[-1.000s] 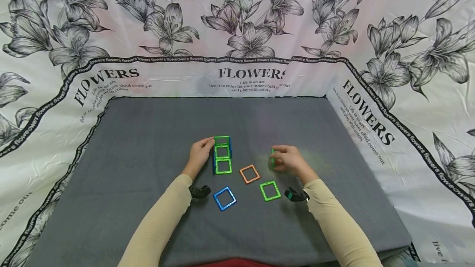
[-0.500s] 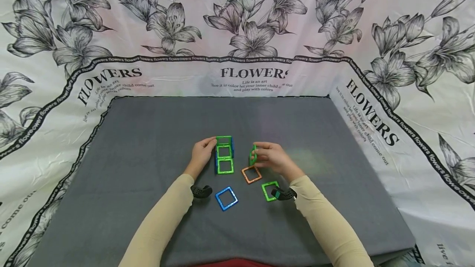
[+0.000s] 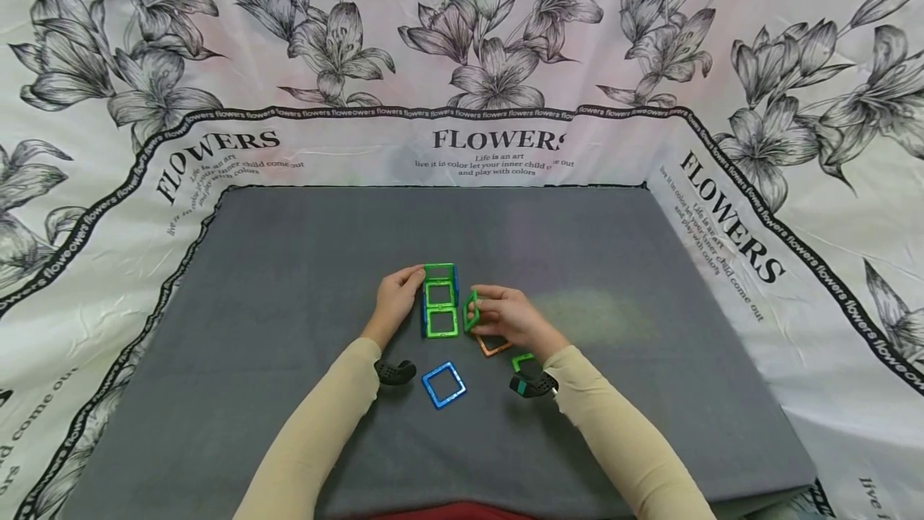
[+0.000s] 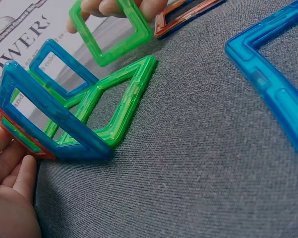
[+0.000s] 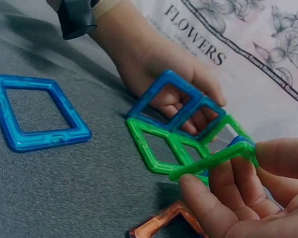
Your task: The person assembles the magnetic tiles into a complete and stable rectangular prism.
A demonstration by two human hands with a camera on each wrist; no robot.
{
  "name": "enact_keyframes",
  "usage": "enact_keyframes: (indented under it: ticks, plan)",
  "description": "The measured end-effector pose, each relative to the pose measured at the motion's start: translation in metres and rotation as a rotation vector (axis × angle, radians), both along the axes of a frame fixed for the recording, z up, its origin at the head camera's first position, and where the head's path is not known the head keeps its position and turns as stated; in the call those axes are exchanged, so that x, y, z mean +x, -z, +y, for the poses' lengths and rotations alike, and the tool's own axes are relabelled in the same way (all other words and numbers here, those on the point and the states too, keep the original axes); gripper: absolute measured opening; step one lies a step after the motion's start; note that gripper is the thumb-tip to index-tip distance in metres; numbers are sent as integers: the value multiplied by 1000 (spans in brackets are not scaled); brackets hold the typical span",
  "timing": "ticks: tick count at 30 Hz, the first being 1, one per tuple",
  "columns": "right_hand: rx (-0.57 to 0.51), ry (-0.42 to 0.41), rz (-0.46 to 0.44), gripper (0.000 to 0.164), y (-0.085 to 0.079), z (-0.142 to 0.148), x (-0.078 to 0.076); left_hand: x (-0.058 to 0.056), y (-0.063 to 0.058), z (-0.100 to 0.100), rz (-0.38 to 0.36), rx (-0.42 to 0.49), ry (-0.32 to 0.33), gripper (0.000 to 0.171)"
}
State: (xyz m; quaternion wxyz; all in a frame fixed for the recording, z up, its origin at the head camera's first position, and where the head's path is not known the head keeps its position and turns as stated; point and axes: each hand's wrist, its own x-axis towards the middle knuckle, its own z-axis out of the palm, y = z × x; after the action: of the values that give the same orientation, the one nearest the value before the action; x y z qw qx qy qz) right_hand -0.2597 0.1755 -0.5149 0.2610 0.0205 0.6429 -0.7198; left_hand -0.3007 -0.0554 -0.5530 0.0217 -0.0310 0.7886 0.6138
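Observation:
A small structure of square magnetic tiles [image 3: 441,308] sits mid-table, with green frames lying flat, blue frames [image 4: 59,119] upright along the sides, and a green one standing at the far end. An orange frame [image 4: 27,140] shows on its left side in the left wrist view. My left hand [image 3: 395,303] holds the far left corner by thumb and fingers. Just right of the structure, my right hand [image 3: 514,318] pinches a loose green magnetic tile [image 4: 124,48] by its edges, held upright. A narrow gap separates that tile from the structure in the head view.
A blue tile [image 3: 452,400] lies flat nearer my body. Under the right hand lies an orange tile [image 3: 498,351], partly covered. Another green tile [image 3: 516,362] is mostly hidden by the right wrist strap [image 3: 532,384]. Grey cloth [image 3: 325,239] covers the table; flower-print fabric [image 3: 498,135] surrounds it.
My right hand has carried the green tile leftward to beside the structure, coming over the orange tile and the loose green tile. The left hand stays at the structure's corner.

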Motion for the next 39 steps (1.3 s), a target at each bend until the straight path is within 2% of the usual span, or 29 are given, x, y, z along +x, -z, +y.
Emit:
enact_keyframes:
  ticks: [8,22,39]
  plan:
    - [-17,20,-25,54,7,-5,0,0,0,1,8,-3,-5,40]
    - [6,17,-14,54,6,-12,1,1,0,0,17,-3,12,40]
    - [119,53,26,55,7,-22,0,1,-1,1,19,-5,5,41]
